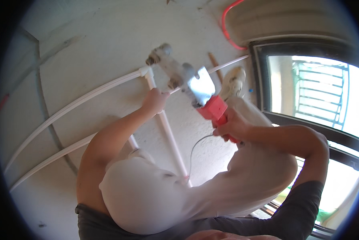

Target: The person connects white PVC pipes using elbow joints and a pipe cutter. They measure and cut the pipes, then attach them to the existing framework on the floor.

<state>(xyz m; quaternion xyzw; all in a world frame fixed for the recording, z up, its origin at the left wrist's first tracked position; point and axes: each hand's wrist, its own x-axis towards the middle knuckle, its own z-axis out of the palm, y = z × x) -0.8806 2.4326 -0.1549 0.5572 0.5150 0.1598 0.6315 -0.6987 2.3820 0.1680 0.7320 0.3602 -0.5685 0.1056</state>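
Note:
My right hand [233, 126] is wrapped round the red handle of a pipe fusion welder [214, 108]. Its metal plate carries several heating sockets and points up and left; the head is slightly blurred. Close to that head, my left hand [155, 101] is closed round a white plastic pipe [169, 140], just below a white tee fitting [146, 72]. The fingers hide part of the pipe. The welder's sockets appear apart from the tee. A grey cable [192, 154] curves down from the welder's handle.
Long white pipes [83, 101] run to the left across the concrete surface. A thinner white pipe [233, 62] reaches toward a dark-framed window [263, 80] at right. A brown stick [213, 61] lies near my shoe [233, 82]. Red tubing [224, 28] bends at the top.

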